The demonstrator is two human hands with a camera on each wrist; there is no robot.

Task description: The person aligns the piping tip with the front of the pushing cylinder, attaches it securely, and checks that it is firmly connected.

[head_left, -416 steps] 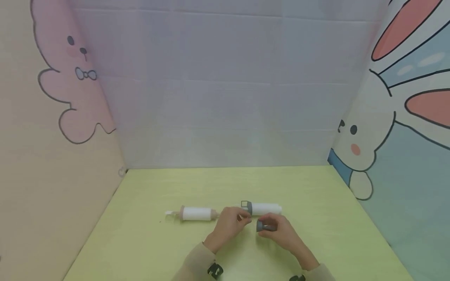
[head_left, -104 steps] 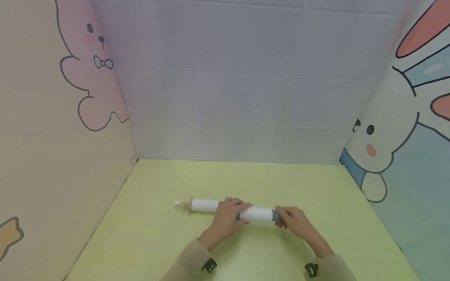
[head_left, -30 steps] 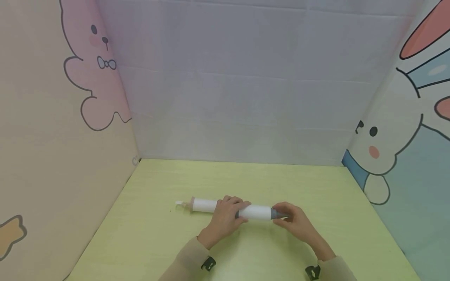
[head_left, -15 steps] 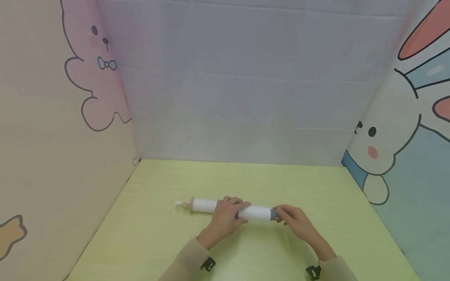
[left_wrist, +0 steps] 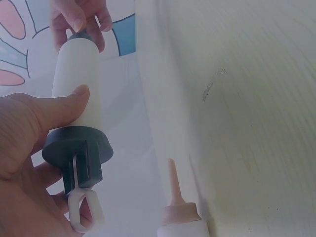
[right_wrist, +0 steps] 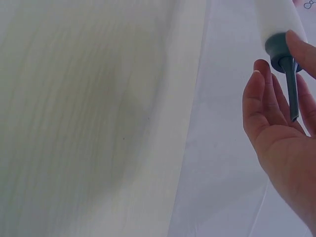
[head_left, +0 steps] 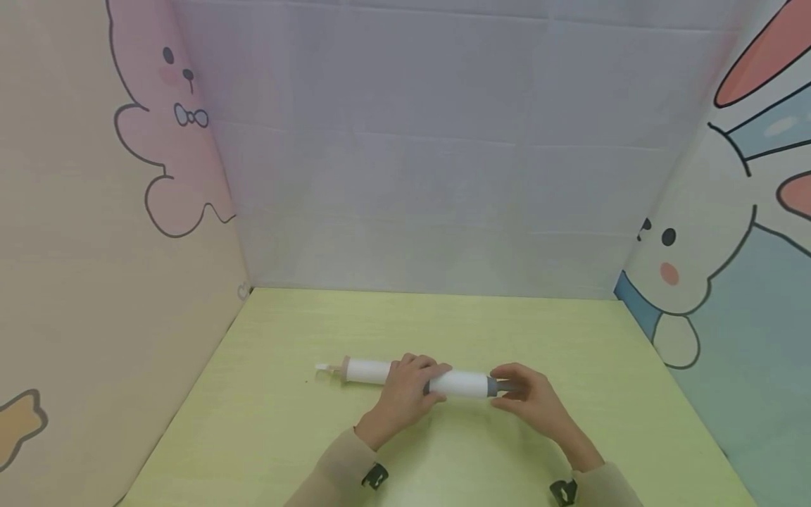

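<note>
My left hand [head_left: 405,398] grips the white barrel of a syringe-like dispenser [head_left: 460,384], thumb along the barrel in the left wrist view. Its dark grey-green flange [left_wrist: 76,148] and pale pull ring [left_wrist: 85,210] point toward the left hand's side. On the far end sits a dark nozzle cap [right_wrist: 280,45] with a long narrow spout [right_wrist: 293,94]. My right hand [head_left: 535,401] curves its fingers round that cap, thumb against its collar, the spout lying over the palm. A second, similar dispenser [head_left: 369,371] with beige ends lies beyond the left hand, partly hidden by it.
The dispensers are at a pale yellow-green table [head_left: 285,436]. A plain cloth wall [head_left: 405,176] closes the back, and cartoon-printed walls [head_left: 671,267] stand on both sides. The beige nozzle [left_wrist: 175,185] shows beside my left hand.
Earlier the right hand held the cap apart from the barrel; now it is on the barrel's right end. Lately those fingers shift from pinching to a wider hold, while the left hand stays put.
</note>
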